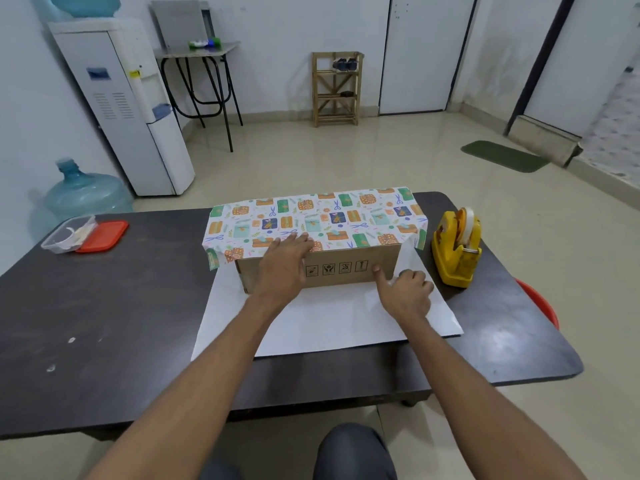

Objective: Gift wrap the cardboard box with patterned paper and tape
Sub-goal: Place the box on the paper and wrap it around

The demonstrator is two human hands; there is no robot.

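Note:
A brown cardboard box [349, 268] lies lengthwise on the dark table [121, 323]. Patterned wrapping paper [346, 216] is folded over the box's top from the far side, and its white underside [329, 327] spreads flat on the table toward me. My left hand [282, 268] lies flat with straight fingers on the paper's edge at the box's top front. My right hand [407, 292] sits at the box's lower right front corner, fingers curled, thumb pointing up against the box's front face. A yellow tape dispenser [457, 247] stands right of the box.
A clear plastic container [67, 233] with a red lid [104, 235] beside it sits at the table's far left. A red tub [540, 303] shows past the table's right edge. My knee [353, 452] is below the front edge.

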